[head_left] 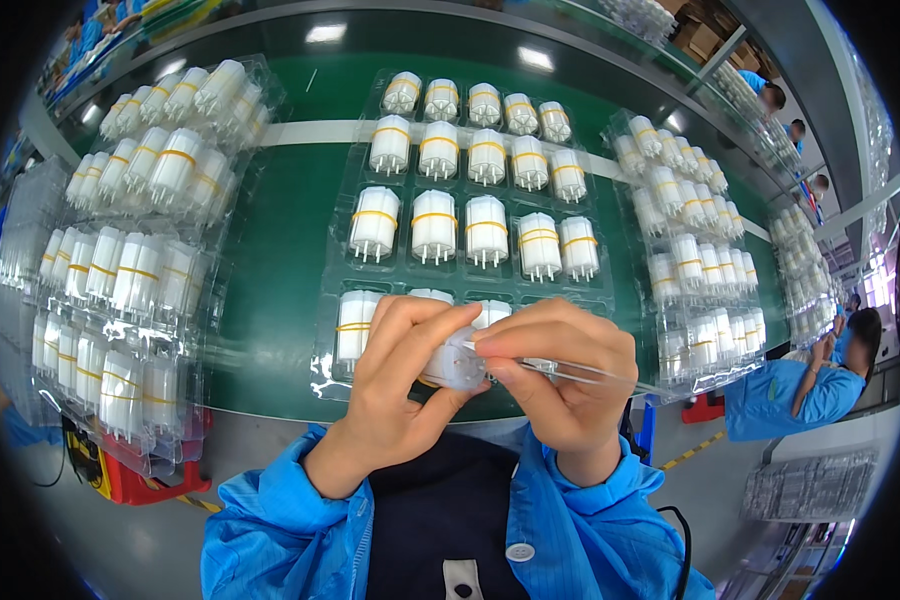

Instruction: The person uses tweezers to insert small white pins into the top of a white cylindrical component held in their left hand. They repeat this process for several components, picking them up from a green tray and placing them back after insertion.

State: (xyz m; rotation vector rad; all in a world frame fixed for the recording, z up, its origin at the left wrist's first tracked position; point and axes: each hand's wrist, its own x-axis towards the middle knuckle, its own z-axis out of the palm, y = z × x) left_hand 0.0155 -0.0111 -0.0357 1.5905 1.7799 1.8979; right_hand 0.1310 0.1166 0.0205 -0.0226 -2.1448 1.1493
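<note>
Near the front edge of the bench, my left hand (400,385) is closed around a white, roughly cylindrical plug unit (456,366), its end turned up toward me. My right hand (565,375) pinches what look like slim, pale tweezers (595,375), whose long arms stick out to the right past the fingers. Their tip meets the end of the unit, where the fingers of both hands come close together. Beneath and behind my hands lies a clear plastic tray (418,273) with rows of white plug units (434,226), each with a yellow band and metal prongs.
Stacked clear trays with similar units (135,270) stand at the left, and more trays (695,265) at the right. The green bench top (270,250) shows between them. A red and yellow object (135,475) sits below at left. A co-worker in blue (800,385) is at far right.
</note>
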